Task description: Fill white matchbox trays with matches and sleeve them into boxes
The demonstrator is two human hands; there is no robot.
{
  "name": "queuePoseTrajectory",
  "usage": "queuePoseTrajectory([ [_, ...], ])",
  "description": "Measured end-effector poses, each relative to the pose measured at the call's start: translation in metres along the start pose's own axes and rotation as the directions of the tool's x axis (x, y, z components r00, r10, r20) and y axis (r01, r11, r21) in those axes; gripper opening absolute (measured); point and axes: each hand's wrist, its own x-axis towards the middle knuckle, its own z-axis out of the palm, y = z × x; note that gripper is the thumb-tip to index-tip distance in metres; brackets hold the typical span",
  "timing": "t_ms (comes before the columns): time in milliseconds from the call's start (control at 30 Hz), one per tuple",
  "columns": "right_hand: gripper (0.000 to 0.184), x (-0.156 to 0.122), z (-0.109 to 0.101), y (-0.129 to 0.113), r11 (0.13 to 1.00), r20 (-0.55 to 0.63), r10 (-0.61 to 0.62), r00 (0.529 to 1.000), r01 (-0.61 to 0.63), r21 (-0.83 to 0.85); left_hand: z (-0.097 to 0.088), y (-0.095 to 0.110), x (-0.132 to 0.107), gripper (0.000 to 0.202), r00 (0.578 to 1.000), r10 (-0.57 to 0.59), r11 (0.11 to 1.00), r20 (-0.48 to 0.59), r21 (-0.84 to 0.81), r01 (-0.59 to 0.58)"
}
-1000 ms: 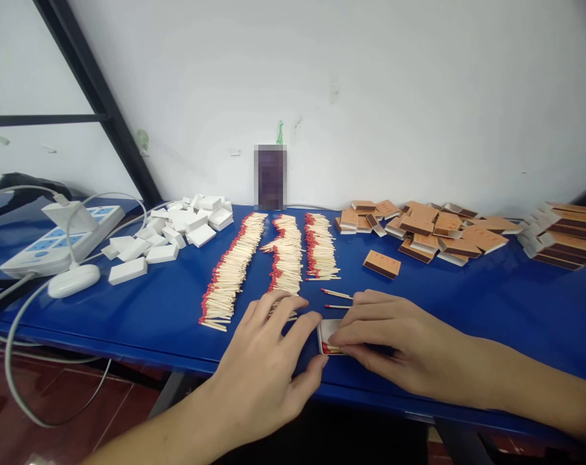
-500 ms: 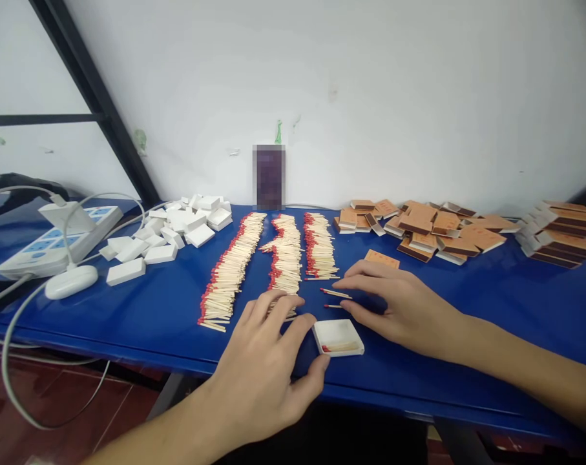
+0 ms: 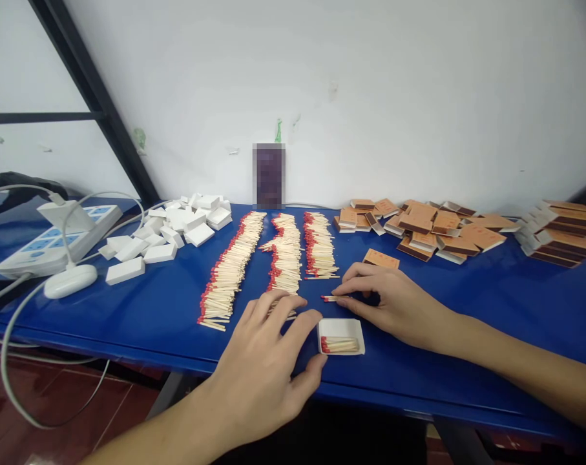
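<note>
A white matchbox tray lies on the blue table with several red-tipped matches along its near side. My left hand has its thumb and index finger at the near and far corners of the tray's left end, steadying it. Beyond the tray, my right hand pinches a couple of matches between thumb and fingers, their red heads pointing left. Three long rows of matches stretch toward the wall: a left row, a middle row, partly behind my left hand, and a right row.
White trays are heaped at the back left, beside a power strip with cables. Orange-brown matchbox sleeves pile up at the back right, near stacked matchboxes. One sleeve lies alone behind my right hand.
My right thumb and fingers have closed, bringing two separate matches together. The tray has turned slightly and shifted a little right, showing more of the matches inside.
</note>
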Motion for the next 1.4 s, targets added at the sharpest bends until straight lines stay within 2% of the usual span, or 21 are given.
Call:
queuePoseTrajectory([
  [167,0.022,0.001,-0.002,0.000,0.999,0.045,0.015,0.999,-0.017,0.051,-0.001,0.000,0.000,0.029,1.000,0.010,1.000,0.013,-0.013,-0.010],
  [367,0.021,-0.004,-0.003,0.001,0.996,0.109,-0.061,0.992,0.068,-0.060,-0.001,-0.001,-0.001,0.030,1.000,0.011,1.000,0.020,-0.011,-0.011],
  [567,0.024,-0.006,0.000,-0.002,0.980,0.101,-0.116,0.988,0.130,-0.150,-0.001,0.000,0.000,0.028,1.000,0.010,1.000,0.015,0.001,-0.010],
  [833,0.021,-0.009,-0.007,-0.001,0.988,0.131,-0.082,0.988,0.098,-0.122,-0.001,0.000,-0.001,0.029,1.000,0.013,1.000,0.012,-0.004,-0.013],
  [1400,0.018,-0.008,-0.006,0.004,0.967,0.170,-0.148,0.974,0.179,-0.183,-0.001,0.000,0.000,0.029,1.000,0.016,1.000,0.001,0.011,-0.016],
])
